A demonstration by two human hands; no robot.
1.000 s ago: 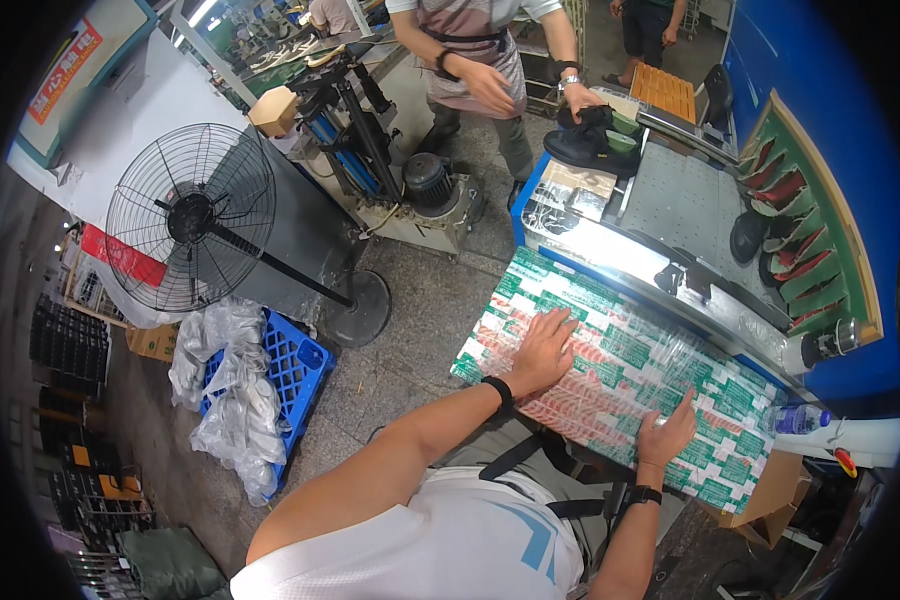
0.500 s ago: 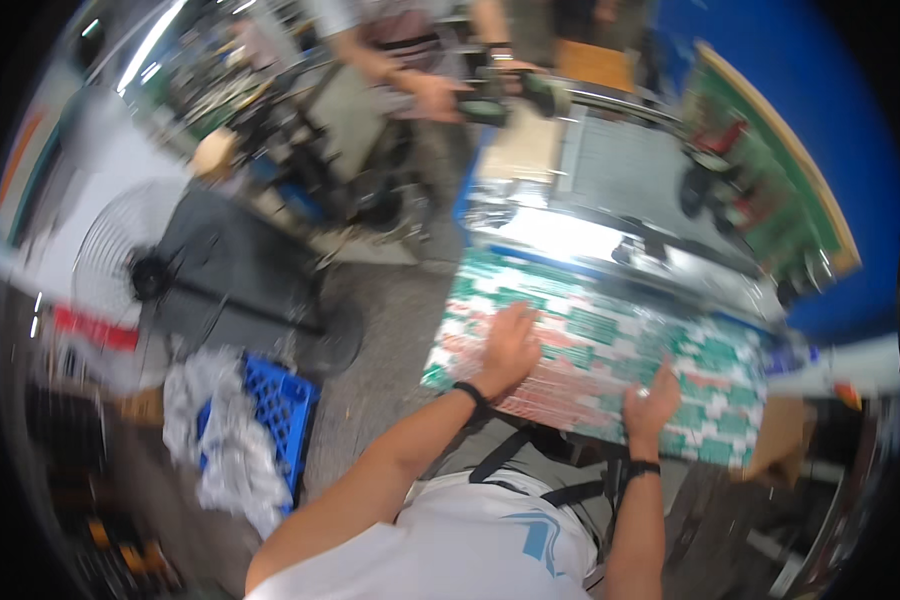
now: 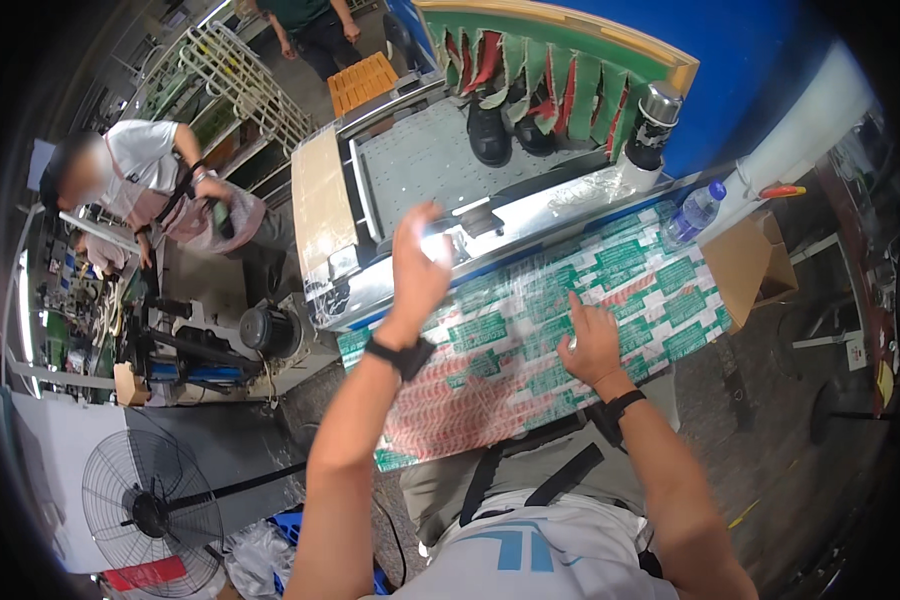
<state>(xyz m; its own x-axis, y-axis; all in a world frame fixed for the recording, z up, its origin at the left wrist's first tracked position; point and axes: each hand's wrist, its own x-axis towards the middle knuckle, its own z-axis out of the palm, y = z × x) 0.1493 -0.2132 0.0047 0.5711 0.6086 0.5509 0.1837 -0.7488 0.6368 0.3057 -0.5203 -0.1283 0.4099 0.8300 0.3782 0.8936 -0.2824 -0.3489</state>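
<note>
My left hand (image 3: 422, 265), slightly blurred, reaches over the near metal ledge (image 3: 550, 215) of the conveyor with its fingers stretched out and nothing in them. Just right of it, a small dark fitting (image 3: 480, 220) sits on that ledge. My right hand (image 3: 592, 342) hovers over or rests on the table covered in green, white and red printed film (image 3: 490, 360); I cannot tell whether it touches. Its index finger points forward and it holds nothing. Beyond the ledge, a black shoe (image 3: 488, 135) and a second dark shoe (image 3: 535, 138) stand on the grey perforated conveyor bed (image 3: 410, 155), before hanging green and red strips (image 3: 580, 90).
A black flask (image 3: 653, 128) and a purple-capped bottle (image 3: 696, 212) stand at the right. An open cardboard box (image 3: 755, 265) is beside the table. Left are a fan (image 3: 150, 512) and a co-worker (image 3: 160, 185); another person (image 3: 315, 35) stands at the back near an orange slatted stool (image 3: 363, 84).
The view has turned to the right. My left hand has moved from the film-covered table forward over the ledge. My right hand stays above the table, its index finger now pointing forward.
</note>
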